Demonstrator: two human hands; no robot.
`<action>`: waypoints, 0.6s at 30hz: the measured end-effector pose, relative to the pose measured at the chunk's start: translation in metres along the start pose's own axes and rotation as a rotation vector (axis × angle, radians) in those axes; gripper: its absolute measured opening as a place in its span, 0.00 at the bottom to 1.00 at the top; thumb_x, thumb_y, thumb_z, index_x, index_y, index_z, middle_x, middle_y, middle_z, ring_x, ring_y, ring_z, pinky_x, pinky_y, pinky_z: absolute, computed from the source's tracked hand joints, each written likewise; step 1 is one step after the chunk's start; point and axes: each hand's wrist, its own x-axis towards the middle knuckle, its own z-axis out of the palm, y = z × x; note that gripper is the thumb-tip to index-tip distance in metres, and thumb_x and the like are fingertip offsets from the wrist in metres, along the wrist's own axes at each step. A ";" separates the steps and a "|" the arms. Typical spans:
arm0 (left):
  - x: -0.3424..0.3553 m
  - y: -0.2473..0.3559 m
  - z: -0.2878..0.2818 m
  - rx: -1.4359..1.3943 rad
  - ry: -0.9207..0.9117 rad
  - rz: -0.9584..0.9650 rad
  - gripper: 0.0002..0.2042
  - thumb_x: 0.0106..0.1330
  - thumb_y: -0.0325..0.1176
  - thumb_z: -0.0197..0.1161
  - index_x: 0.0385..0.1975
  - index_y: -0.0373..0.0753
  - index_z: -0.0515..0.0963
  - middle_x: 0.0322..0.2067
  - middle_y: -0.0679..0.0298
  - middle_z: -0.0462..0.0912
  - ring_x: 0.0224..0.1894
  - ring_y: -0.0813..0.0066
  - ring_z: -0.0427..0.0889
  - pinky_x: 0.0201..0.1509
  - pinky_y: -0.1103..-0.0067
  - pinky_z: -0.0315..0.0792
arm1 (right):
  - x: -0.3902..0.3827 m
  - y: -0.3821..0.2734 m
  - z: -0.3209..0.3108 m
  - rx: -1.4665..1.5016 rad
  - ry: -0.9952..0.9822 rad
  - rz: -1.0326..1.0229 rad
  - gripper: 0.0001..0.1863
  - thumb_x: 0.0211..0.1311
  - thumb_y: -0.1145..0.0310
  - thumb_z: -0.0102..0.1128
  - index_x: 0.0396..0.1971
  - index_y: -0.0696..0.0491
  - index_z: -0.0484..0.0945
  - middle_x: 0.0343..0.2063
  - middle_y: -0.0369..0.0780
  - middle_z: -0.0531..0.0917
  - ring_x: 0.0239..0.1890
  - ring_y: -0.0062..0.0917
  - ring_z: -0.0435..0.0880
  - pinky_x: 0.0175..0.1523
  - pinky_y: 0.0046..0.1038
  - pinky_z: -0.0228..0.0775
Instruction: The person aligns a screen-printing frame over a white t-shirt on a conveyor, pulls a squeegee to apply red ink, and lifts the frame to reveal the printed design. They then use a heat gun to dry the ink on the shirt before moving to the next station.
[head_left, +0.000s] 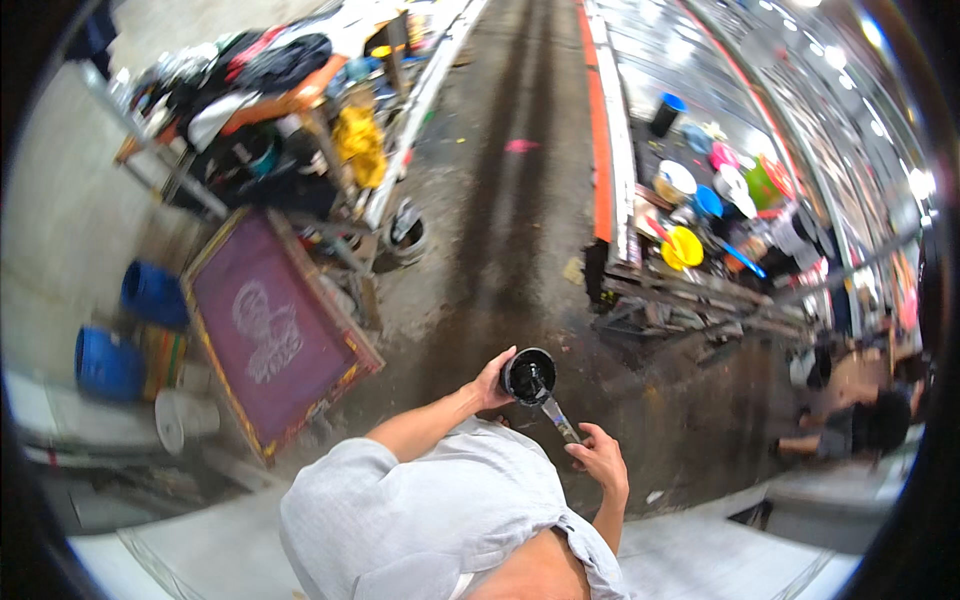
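Note:
My left hand [490, 384] is wrapped round the side of a small round tub [550, 362], held up in front of my body. Dark, glossy black ink or paint [522, 376] lies inside it. A flat spatula [560, 420], smeared along its length, leans into the tub with its lower end in the black stuff. Its near end is gripped by the fingers of my right hand [602, 458], to the right of the tub and closer to me.
A wooden-framed printing screen [275, 320] leans at the left, near blue barrels [108, 362] and a white bucket [186, 420]. A cluttered table [300, 95] stands beyond. Along the right runs a long table with a yellow pot [682, 248]. Another person [868, 425] is at the far right.

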 end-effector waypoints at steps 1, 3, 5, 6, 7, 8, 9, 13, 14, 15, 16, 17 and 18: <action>0.002 0.004 -0.004 -0.013 0.011 0.031 0.27 0.73 0.59 0.49 0.58 0.45 0.78 0.57 0.60 0.81 0.60 0.62 0.78 0.68 0.59 0.67 | 0.008 0.001 -0.004 -0.045 0.008 0.028 0.17 0.66 0.71 0.59 0.53 0.60 0.77 0.26 0.36 0.84 0.22 0.16 0.81 0.27 0.21 0.73; 0.008 0.013 -0.014 -0.055 0.042 0.072 0.26 0.73 0.59 0.51 0.57 0.45 0.78 0.57 0.61 0.81 0.60 0.62 0.78 0.67 0.59 0.69 | 0.032 0.000 -0.003 0.113 0.008 -0.057 0.15 0.67 0.71 0.57 0.51 0.60 0.78 0.24 0.35 0.82 0.20 0.14 0.77 0.25 0.19 0.69; 0.016 0.017 -0.023 -0.111 0.002 0.160 0.26 0.72 0.60 0.51 0.56 0.48 0.79 0.55 0.63 0.83 0.58 0.64 0.80 0.63 0.60 0.74 | 0.055 -0.004 -0.001 0.271 -0.014 -0.080 0.12 0.69 0.70 0.56 0.47 0.58 0.79 0.22 0.32 0.79 0.18 0.11 0.71 0.21 0.16 0.62; 0.020 0.023 -0.028 -0.146 0.011 0.210 0.26 0.72 0.61 0.51 0.56 0.49 0.79 0.55 0.64 0.83 0.56 0.65 0.81 0.61 0.60 0.76 | 0.071 -0.011 -0.003 0.288 -0.051 -0.074 0.11 0.69 0.70 0.56 0.47 0.58 0.79 0.21 0.32 0.79 0.18 0.10 0.71 0.21 0.16 0.61; 0.023 0.029 -0.035 -0.196 0.056 0.257 0.27 0.71 0.62 0.52 0.55 0.48 0.80 0.54 0.63 0.84 0.55 0.65 0.82 0.61 0.60 0.76 | 0.083 -0.018 0.000 0.309 -0.092 -0.058 0.11 0.69 0.70 0.56 0.47 0.58 0.79 0.21 0.32 0.79 0.18 0.10 0.70 0.21 0.15 0.60; 0.020 0.034 -0.044 -0.222 0.134 0.296 0.26 0.70 0.61 0.53 0.52 0.47 0.81 0.51 0.63 0.85 0.54 0.65 0.83 0.61 0.59 0.77 | 0.092 -0.026 0.005 0.336 -0.133 -0.038 0.11 0.69 0.69 0.55 0.46 0.57 0.80 0.21 0.31 0.79 0.18 0.10 0.70 0.21 0.15 0.60; 0.015 0.044 -0.054 -0.264 0.094 0.356 0.23 0.70 0.58 0.54 0.50 0.46 0.82 0.50 0.63 0.85 0.53 0.65 0.83 0.60 0.59 0.77 | 0.103 -0.038 0.012 0.329 -0.165 -0.064 0.11 0.69 0.69 0.55 0.46 0.57 0.80 0.21 0.31 0.78 0.18 0.09 0.70 0.21 0.14 0.58; -0.013 0.087 -0.085 -0.464 -0.003 0.618 0.18 0.67 0.47 0.53 0.47 0.45 0.82 0.49 0.62 0.86 0.53 0.60 0.83 0.61 0.55 0.76 | 0.139 -0.098 0.042 0.326 -0.364 -0.187 0.19 0.66 0.71 0.59 0.56 0.57 0.75 0.31 0.35 0.82 0.25 0.14 0.77 0.26 0.17 0.67; -0.025 0.101 -0.094 -0.465 0.052 0.692 0.19 0.67 0.48 0.53 0.47 0.45 0.83 0.54 0.60 0.83 0.59 0.57 0.79 0.65 0.50 0.70 | 0.151 -0.118 0.052 0.336 -0.432 -0.218 0.22 0.65 0.71 0.60 0.59 0.57 0.73 0.34 0.36 0.83 0.28 0.15 0.80 0.29 0.18 0.70; -0.035 0.119 -0.100 -0.516 0.093 0.763 0.19 0.68 0.47 0.51 0.49 0.44 0.82 0.56 0.59 0.82 0.62 0.56 0.76 0.67 0.48 0.67 | 0.165 -0.140 0.062 0.328 -0.536 -0.252 0.25 0.66 0.71 0.60 0.62 0.56 0.71 0.40 0.37 0.84 0.33 0.16 0.82 0.33 0.19 0.73; -0.044 0.140 -0.106 -0.603 0.154 0.821 0.20 0.70 0.47 0.50 0.51 0.43 0.81 0.59 0.58 0.80 0.65 0.56 0.73 0.69 0.47 0.64 | 0.181 -0.165 0.077 0.300 -0.605 -0.258 0.26 0.67 0.71 0.59 0.64 0.56 0.69 0.41 0.38 0.84 0.35 0.17 0.83 0.34 0.20 0.74; -0.054 0.165 -0.112 -0.524 0.120 0.956 0.20 0.72 0.46 0.47 0.53 0.43 0.79 0.60 0.57 0.78 0.66 0.55 0.72 0.70 0.47 0.62 | 0.198 -0.190 0.096 0.289 -0.669 -0.285 0.26 0.68 0.70 0.59 0.66 0.56 0.68 0.42 0.38 0.84 0.36 0.18 0.83 0.35 0.21 0.75; -0.066 0.192 -0.119 -0.526 0.140 1.055 0.21 0.74 0.44 0.43 0.57 0.41 0.76 0.62 0.56 0.77 0.66 0.54 0.71 0.71 0.47 0.60 | 0.215 -0.216 0.118 0.277 -0.732 -0.312 0.27 0.69 0.70 0.58 0.67 0.55 0.67 0.42 0.39 0.84 0.36 0.19 0.83 0.35 0.22 0.76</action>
